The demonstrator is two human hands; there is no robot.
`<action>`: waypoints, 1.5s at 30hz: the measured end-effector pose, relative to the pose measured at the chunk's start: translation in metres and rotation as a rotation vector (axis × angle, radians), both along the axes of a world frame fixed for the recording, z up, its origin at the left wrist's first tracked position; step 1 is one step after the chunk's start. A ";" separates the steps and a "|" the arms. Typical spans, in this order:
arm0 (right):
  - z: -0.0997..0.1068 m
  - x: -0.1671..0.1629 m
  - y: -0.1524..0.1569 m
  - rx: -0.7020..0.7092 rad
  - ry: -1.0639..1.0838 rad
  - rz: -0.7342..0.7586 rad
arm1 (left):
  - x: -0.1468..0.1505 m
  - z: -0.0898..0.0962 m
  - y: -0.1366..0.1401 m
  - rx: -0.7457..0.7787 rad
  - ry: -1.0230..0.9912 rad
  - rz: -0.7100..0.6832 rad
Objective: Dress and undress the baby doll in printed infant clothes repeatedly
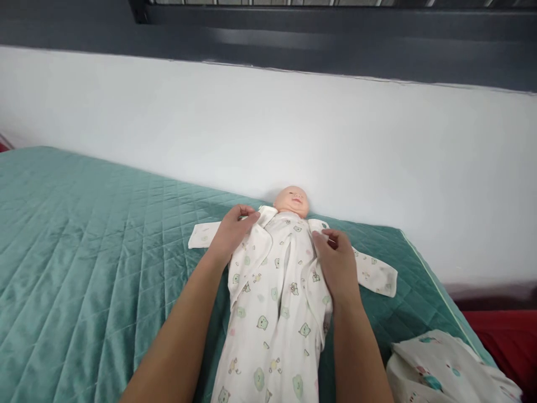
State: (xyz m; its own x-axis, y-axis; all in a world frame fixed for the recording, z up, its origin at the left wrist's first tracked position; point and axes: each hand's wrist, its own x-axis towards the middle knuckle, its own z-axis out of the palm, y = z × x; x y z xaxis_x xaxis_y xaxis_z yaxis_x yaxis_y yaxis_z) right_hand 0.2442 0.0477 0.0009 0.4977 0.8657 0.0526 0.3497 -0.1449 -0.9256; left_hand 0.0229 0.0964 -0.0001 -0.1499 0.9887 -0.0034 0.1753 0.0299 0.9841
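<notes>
A baby doll (292, 200) lies on its back, its head close to the wall. White baby clothes (268, 313) printed with green animals cover its body, and an open-fronted baby shirt (247, 254) of like print lies about the upper part, sleeves spread to both sides. At the shirt's left shoulder edge, my left hand (235, 229) is closed, thumb and fingers pinching the cloth. Over on the right shoulder edge, my right hand (335, 257) pinches the same shirt near its collar. The doll's arms and legs are hidden by cloth.
Beneath everything spreads a green quilted bed cover (104, 268). A crumpled white printed cloth (444, 369) lies at the lower right, beside something red (503, 336). Behind the doll rises a white wall (268, 129), with a dark frame (293, 42) along its top.
</notes>
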 end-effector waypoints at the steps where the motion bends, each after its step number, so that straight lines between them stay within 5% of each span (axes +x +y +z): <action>1: -0.001 -0.002 0.001 -0.018 -0.042 0.025 | 0.001 0.000 0.000 -0.002 0.067 -0.018; 6: -0.009 0.011 0.004 -0.059 -0.094 0.092 | -0.006 0.002 0.000 -0.070 0.344 -0.157; 13: -0.019 0.057 0.006 0.050 -0.277 -0.262 | -0.037 -0.008 0.007 0.011 0.923 0.287; 20: -0.033 0.027 0.012 0.062 -0.513 0.080 | -0.014 -0.023 0.012 0.229 0.947 0.037; 23: -0.038 0.024 0.013 0.055 -0.517 0.045 | -0.007 -0.022 0.011 0.146 0.985 -0.034; 31: -0.041 0.036 0.014 0.106 -0.442 -0.065 | -0.012 -0.021 0.014 0.057 0.978 0.124; 39: -0.056 0.054 0.019 0.170 -0.425 -0.205 | -0.043 -0.027 0.010 0.075 1.061 0.109; 45: -0.049 0.042 0.022 0.050 -0.555 -0.157 | -0.053 -0.032 -0.011 0.075 1.010 0.150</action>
State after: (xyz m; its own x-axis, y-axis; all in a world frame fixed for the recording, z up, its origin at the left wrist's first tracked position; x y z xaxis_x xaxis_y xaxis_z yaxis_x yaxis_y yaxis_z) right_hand 0.2860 0.0702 -0.0482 0.5065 0.7734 0.3813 0.7628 -0.1956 -0.6164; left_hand -0.0304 0.0855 -0.0323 -0.1707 0.9519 0.2544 0.9230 0.0641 0.3795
